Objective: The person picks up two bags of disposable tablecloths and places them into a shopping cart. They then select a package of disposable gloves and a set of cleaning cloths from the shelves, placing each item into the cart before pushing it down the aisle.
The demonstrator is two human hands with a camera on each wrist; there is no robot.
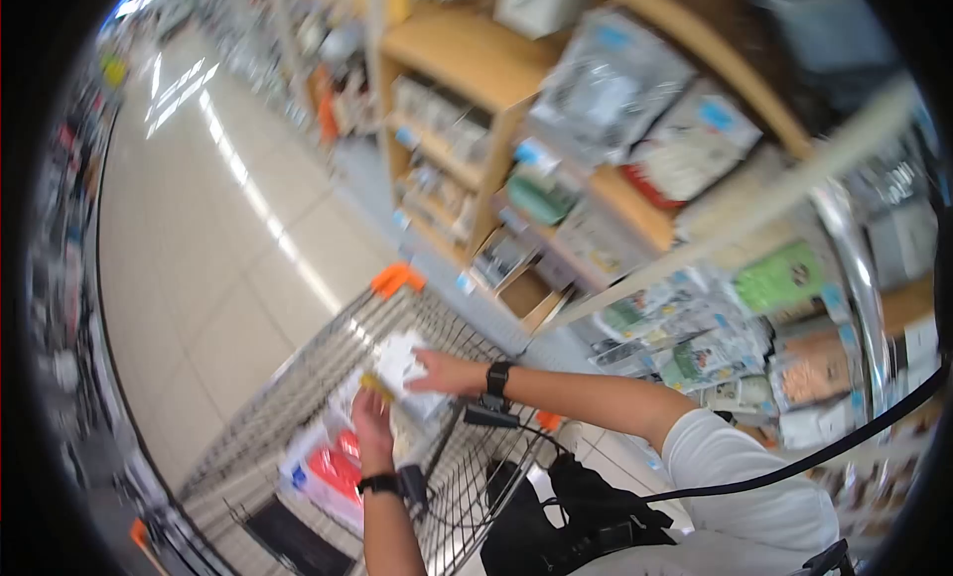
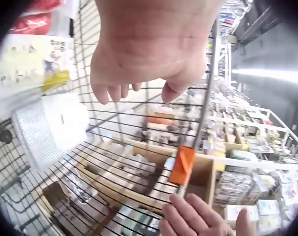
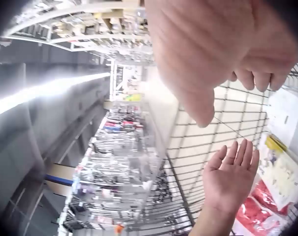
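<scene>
Both hands hover over a wire shopping cart, fingers extended and holding nothing. The left hand has its palm turned up in the right wrist view, with the fingers loosely spread. Across from it, the right hand is near a white ribbed package at the cart's far end. Beside that package lies a clear-and-white pack with a yellow label, partly behind the left hand in the head view. Red items in clear wrapping lie nearest the wearer's side of the cart.
Wooden shelves with bagged goods stand along the right. A tiled aisle runs ahead on the left. An orange corner piece caps the cart's rim. A black bag hangs at the wearer's front, with a black cable near the arms.
</scene>
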